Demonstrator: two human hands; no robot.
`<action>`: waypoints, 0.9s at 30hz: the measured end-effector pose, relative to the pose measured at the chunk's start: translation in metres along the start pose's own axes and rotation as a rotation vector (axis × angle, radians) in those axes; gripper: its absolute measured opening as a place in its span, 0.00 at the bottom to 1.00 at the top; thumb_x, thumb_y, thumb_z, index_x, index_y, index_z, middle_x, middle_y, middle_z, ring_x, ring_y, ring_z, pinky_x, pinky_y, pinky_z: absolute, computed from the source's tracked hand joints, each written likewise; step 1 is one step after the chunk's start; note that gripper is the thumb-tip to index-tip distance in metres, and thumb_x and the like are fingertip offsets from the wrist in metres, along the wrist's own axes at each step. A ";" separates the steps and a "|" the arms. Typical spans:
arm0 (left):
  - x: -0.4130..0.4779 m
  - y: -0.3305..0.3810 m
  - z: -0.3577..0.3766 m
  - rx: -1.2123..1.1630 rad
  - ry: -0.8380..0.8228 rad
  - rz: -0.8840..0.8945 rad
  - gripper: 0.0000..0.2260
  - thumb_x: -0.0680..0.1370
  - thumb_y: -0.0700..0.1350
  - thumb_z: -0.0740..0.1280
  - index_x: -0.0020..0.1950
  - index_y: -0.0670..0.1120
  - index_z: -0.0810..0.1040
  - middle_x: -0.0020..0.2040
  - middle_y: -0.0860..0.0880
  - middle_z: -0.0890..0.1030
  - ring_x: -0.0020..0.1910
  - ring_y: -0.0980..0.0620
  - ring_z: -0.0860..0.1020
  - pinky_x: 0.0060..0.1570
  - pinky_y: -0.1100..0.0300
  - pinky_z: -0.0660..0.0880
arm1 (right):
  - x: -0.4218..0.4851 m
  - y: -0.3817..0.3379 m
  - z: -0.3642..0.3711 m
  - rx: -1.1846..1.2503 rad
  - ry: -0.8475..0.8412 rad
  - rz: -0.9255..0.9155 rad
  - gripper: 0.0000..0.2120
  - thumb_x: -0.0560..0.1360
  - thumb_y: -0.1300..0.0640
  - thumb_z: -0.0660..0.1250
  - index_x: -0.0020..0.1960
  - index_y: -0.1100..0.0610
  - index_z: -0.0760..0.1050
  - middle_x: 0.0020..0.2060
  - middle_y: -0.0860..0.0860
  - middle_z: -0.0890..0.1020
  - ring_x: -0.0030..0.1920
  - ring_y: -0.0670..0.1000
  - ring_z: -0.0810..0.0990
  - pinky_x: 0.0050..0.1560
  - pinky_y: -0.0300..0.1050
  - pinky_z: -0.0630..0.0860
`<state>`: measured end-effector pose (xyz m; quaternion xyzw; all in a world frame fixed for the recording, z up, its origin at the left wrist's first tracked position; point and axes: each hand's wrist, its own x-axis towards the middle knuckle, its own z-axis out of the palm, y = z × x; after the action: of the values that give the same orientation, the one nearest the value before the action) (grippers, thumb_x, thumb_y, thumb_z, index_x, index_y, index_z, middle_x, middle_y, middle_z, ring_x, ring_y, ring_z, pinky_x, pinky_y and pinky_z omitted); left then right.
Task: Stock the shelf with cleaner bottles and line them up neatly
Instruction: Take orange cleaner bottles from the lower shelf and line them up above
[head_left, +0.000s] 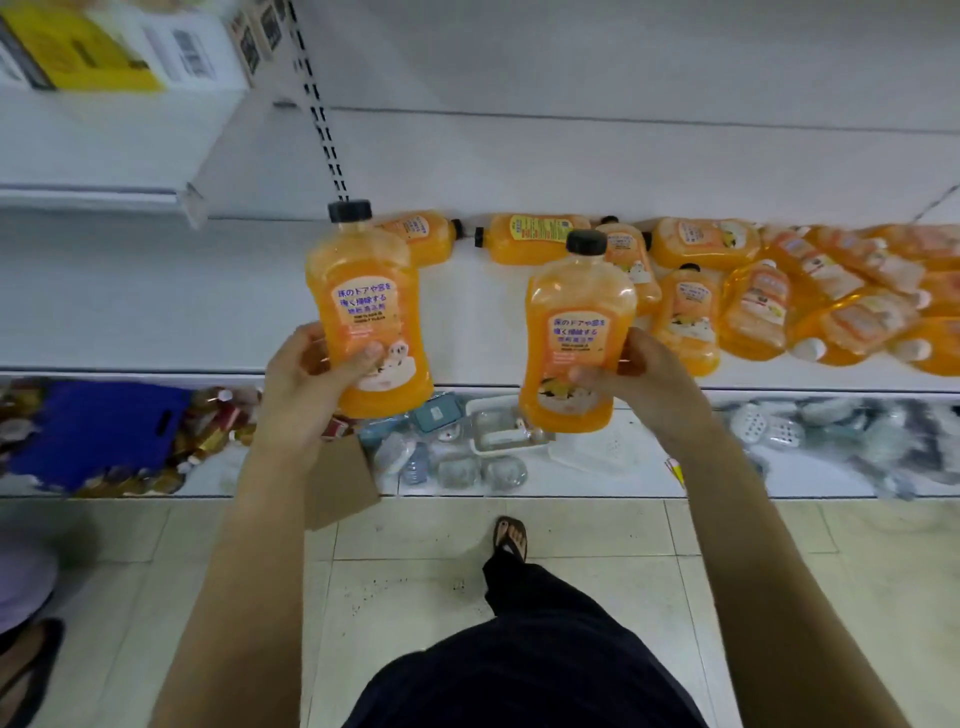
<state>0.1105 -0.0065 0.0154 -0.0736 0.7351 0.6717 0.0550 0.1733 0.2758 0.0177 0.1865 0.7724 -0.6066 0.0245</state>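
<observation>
Two orange bottles are up in the air, one per hand, both in front of the white shelf (156, 291) at its front edge.

We mark the left hand (306, 374) as grasping the left bottle (369, 306) low on the body, with the thumb across the front label and the fingers wrapped behind. Its long axis is near upright, with the black cap on top and leaning slightly left. The label faces the camera.

The right hand (639, 379) is grasping the right bottle (576, 332) the same way, low on the side with the thumb on the label. Its long axis is near upright too, cap on top and tipped a little right, label toward us. The two bottles are apart and not touching.

On the right part of the shelf we see a pile (753, 301) of the same orange bottles. They lie on their sides, jumbled, with their axes at mixed angles. Those along the back have black caps pointing sideways. Those at far right have white caps, some pointing toward the front edge.

Below is a lower shelf (623, 483) with a blue bag (104, 431) and wrapped goods. There is a tiled floor (415, 597) and a sandalled foot (511, 538).
</observation>
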 end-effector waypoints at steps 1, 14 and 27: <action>-0.008 0.011 -0.008 -0.006 -0.014 0.056 0.15 0.70 0.45 0.72 0.56 0.48 0.75 0.50 0.54 0.81 0.46 0.61 0.81 0.39 0.66 0.77 | -0.014 -0.012 0.001 0.003 0.021 -0.050 0.22 0.65 0.55 0.76 0.57 0.53 0.75 0.51 0.49 0.82 0.53 0.49 0.80 0.54 0.48 0.77; -0.100 0.165 -0.091 -0.066 -0.191 0.530 0.26 0.58 0.56 0.73 0.54 0.53 0.75 0.51 0.55 0.82 0.53 0.55 0.80 0.50 0.58 0.77 | -0.159 -0.170 0.020 0.052 0.024 -0.563 0.26 0.56 0.45 0.75 0.53 0.47 0.76 0.48 0.42 0.84 0.48 0.44 0.83 0.43 0.35 0.79; -0.052 0.306 -0.102 0.210 -0.466 0.719 0.28 0.59 0.53 0.74 0.58 0.56 0.74 0.50 0.57 0.83 0.49 0.57 0.82 0.40 0.64 0.79 | -0.122 -0.297 -0.013 -0.196 -0.021 -0.682 0.34 0.54 0.45 0.74 0.60 0.52 0.75 0.54 0.49 0.81 0.55 0.47 0.80 0.54 0.47 0.77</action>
<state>0.1076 -0.0798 0.3337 0.3463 0.7463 0.5683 -0.0107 0.1948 0.1985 0.3291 -0.0917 0.8444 -0.5049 -0.1537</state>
